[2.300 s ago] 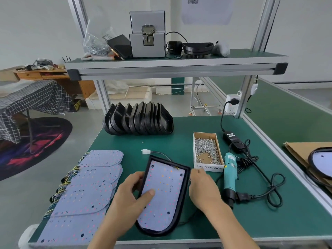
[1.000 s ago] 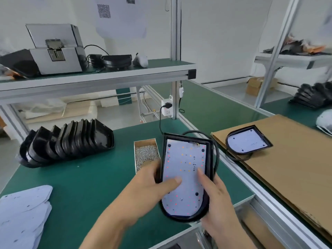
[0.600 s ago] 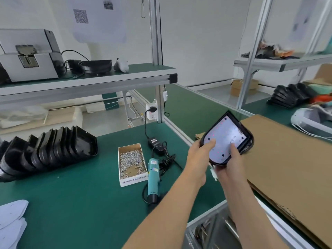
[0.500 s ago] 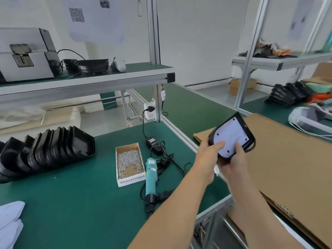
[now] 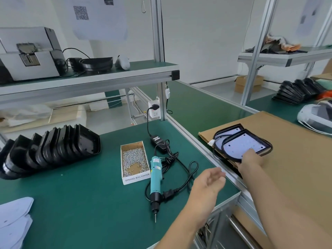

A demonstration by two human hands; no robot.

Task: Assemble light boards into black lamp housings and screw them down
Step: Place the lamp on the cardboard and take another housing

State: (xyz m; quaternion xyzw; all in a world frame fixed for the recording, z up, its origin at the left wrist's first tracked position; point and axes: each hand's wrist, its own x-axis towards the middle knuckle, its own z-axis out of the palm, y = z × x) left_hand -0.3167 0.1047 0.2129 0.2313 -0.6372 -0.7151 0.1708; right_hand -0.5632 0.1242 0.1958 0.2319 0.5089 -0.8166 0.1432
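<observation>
An assembled black lamp housing (image 5: 246,144) with its white light board lies tilted on top of another assembled lamp (image 5: 226,132) on the brown cardboard sheet (image 5: 296,159) at the right. My right hand (image 5: 250,159) holds the upper housing's near end, thumb on the board. My left hand (image 5: 210,182) hovers open over the green table's right edge and holds nothing. A row of empty black housings (image 5: 53,150) stands at the left. Loose light boards (image 5: 14,218) lie at the lower left. A box of screws (image 5: 134,159) and a teal electric screwdriver (image 5: 155,177) lie mid-table.
The screwdriver's cable and power adapter (image 5: 159,141) trail toward a socket (image 5: 154,110) on the aluminium post. An upper shelf (image 5: 89,78) carries a grey machine and a black housing. More housings (image 5: 298,92) sit on the far right bench.
Both hands carried the assembled lamp from the green table rightward and set it on the other lamp on the cardboard. My left hand has let go and drawn back.
</observation>
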